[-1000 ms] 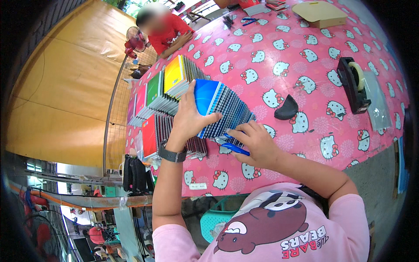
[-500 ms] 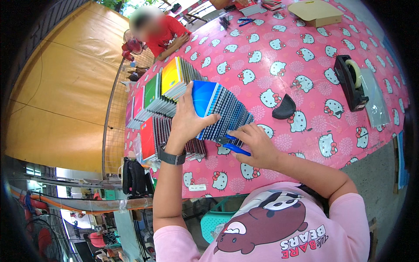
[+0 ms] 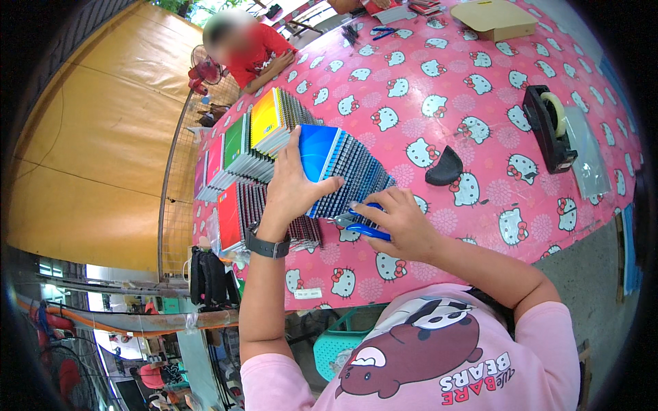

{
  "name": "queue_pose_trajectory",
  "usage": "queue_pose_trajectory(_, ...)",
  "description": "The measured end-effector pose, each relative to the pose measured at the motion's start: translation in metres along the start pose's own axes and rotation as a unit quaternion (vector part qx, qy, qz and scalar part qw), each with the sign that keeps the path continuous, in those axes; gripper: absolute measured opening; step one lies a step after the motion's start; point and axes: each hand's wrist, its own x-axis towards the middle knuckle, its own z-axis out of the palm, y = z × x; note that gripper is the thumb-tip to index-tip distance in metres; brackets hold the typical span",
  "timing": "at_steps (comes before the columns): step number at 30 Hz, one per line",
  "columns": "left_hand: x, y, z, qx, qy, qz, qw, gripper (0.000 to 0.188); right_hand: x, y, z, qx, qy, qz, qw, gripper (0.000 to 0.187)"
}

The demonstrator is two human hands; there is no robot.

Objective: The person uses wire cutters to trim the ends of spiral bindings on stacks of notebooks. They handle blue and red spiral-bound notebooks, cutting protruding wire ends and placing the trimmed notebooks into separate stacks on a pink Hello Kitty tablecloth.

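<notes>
A tall stack of blue spiral notebooks (image 3: 321, 152) leans in front of me, its dark spiral bindings fanned toward the right. My left hand (image 3: 293, 183), with a dark watch on the wrist, grips the stack's left side, fingers stretched along the cover and thumb across the bindings. In my right hand (image 3: 404, 222) is a pair of blue-handled wire cutters (image 3: 369, 231). Their handles are spread, and the metal jaws sit by the near ends of the bindings; whether they touch a wire I cannot tell.
Left of the blue stack stand yellow (image 3: 266, 118), green (image 3: 236, 142), pink and red (image 3: 229, 214) notebook stacks. A black curved piece (image 3: 445, 166) lies to the right, near a tape dispenser (image 3: 548, 130) and clear plastic (image 3: 588, 154). A person in red (image 3: 264, 51) leans on the far table edge.
The wire cutters have shifted a little left toward the near ends of the bindings, and their handles are wider apart. My left hand stays on the blue stack.
</notes>
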Motion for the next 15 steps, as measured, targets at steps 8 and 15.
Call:
queue_pose_trajectory(8,0.0,0.006,-0.001,0.007,-0.003,-0.007,1.0,0.115,-0.004,0.01,0.003,0.392,-0.17,0.25,0.869,0.039)
queue_pose_trajectory(15,0.0,0.0,-0.001,0.001,-0.005,-0.002,1.0,0.115,-0.004,0.002,-0.001,0.023,-0.075,0.049,0.996,0.051)
